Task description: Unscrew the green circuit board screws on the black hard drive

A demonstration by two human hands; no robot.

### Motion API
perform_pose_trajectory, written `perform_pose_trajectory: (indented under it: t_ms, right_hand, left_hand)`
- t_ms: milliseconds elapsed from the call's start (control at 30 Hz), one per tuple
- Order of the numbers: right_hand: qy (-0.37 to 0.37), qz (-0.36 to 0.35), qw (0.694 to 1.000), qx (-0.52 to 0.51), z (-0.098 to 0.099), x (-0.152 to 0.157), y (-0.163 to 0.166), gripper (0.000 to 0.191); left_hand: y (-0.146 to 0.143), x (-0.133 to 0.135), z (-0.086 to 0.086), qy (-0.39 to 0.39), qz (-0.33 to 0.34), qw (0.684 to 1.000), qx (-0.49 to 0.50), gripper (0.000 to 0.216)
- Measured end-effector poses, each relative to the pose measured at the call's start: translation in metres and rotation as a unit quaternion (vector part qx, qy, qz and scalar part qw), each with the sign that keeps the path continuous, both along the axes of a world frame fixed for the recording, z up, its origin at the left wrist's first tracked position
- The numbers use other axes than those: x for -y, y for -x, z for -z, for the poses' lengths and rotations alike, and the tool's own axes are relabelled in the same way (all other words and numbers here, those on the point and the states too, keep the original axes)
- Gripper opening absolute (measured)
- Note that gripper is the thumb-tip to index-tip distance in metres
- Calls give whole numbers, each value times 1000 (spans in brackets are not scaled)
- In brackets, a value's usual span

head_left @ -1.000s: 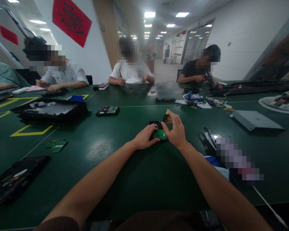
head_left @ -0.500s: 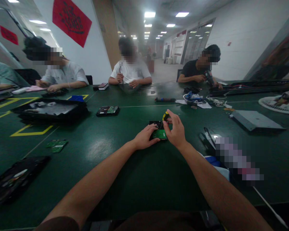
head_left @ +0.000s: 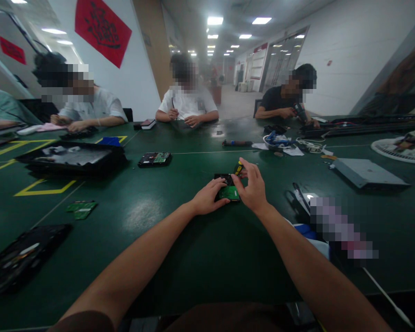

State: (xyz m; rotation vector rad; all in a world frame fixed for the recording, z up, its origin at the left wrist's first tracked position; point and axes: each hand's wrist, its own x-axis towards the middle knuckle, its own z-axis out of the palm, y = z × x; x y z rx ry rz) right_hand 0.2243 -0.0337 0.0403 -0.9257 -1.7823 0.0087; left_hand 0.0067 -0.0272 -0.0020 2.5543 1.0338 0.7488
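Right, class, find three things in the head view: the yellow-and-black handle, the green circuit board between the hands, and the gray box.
Yellow-and-black handle (head_left: 239,167): head view, middle of its visible part.
Green circuit board (head_left: 231,193): head view, its exposed green face.
Gray box (head_left: 370,172): head view, its flat top.

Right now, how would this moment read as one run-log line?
left hand: holding green-boarded device on table | right hand: gripping yellow-black tool, tip hidden | rightward: silver box

A red poster (head_left: 103,32) hangs on a white pillar (head_left: 134,80).
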Motion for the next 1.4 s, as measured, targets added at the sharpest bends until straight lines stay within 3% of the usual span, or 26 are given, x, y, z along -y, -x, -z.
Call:
perform_pose_trajectory:
  t_ms: [1400]
  right_hand:
    - [7,6,1000,-6,1,0,-1,54]
  left_hand:
    - [-1,4,-5,11,0,1000,2,63]
